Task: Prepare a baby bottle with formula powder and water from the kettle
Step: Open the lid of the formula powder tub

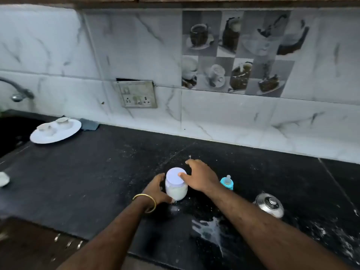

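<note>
A clear jar of white formula powder (176,190) with a pale lid (174,177) stands on the black counter (97,172). My left hand (156,190) wraps around the jar's left side. My right hand (198,176) rests on the lid, thumb on top and fingers spread behind it. A baby bottle with a blue collar and clear teat (227,182) stands just right of my right wrist. A steel kettle (269,205) with a knobbed lid sits further right, near the counter's front.
A white spill (209,228) and scattered specks mark the counter in front of the jar. At the far left a white plate (64,133) carries two small bowls beside a dark sink (11,131) and tap (18,92). A wall socket (137,94) is behind.
</note>
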The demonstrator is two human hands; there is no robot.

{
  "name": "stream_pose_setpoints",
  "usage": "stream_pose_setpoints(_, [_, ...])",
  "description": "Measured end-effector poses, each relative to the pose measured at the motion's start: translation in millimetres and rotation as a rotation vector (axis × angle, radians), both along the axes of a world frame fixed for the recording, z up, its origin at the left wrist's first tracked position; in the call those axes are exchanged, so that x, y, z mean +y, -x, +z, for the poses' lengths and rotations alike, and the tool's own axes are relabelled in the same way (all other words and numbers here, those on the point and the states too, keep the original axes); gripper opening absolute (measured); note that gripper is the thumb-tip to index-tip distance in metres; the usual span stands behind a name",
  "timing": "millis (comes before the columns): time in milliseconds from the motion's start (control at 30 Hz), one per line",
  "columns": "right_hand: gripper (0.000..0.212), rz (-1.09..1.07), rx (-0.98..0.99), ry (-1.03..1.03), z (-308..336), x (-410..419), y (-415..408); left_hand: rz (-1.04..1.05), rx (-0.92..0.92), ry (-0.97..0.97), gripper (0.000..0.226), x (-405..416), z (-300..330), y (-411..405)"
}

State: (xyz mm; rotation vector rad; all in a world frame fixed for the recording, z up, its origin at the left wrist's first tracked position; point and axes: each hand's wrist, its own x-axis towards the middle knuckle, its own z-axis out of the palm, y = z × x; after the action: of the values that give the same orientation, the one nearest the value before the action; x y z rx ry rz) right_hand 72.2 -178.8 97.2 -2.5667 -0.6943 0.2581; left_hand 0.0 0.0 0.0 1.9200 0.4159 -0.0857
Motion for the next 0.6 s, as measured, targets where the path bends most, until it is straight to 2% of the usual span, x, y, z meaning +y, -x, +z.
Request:
stream_pose_setpoints(200, [0.087,0.169,0.089,0.176,-5.5,16.6,-7.2,0.243,-0.096,0.065,0.090,-34.6,-7.0,13.6])
stream_pose_setpoints(333, [0.088,0.188,0.076,0.258,-13.0,16.2,-2.7,0.300,-0.116,0.060,0.078,-41.7,-4.4,15.0])
stream_pose_setpoints(467, [0.082,0.157,0.023,0.319,-12.1,13.7,-0.1,0.242,-0.110,0.055,0.072,-36.5,-3.0,11.6])
stream_pose_setpoints(600, [0.079,0.102,-0.020,0.423,-7.4,16.6,6.3,0.054,-0.133,0.029,0.078,-33.6,0.5,6.4])
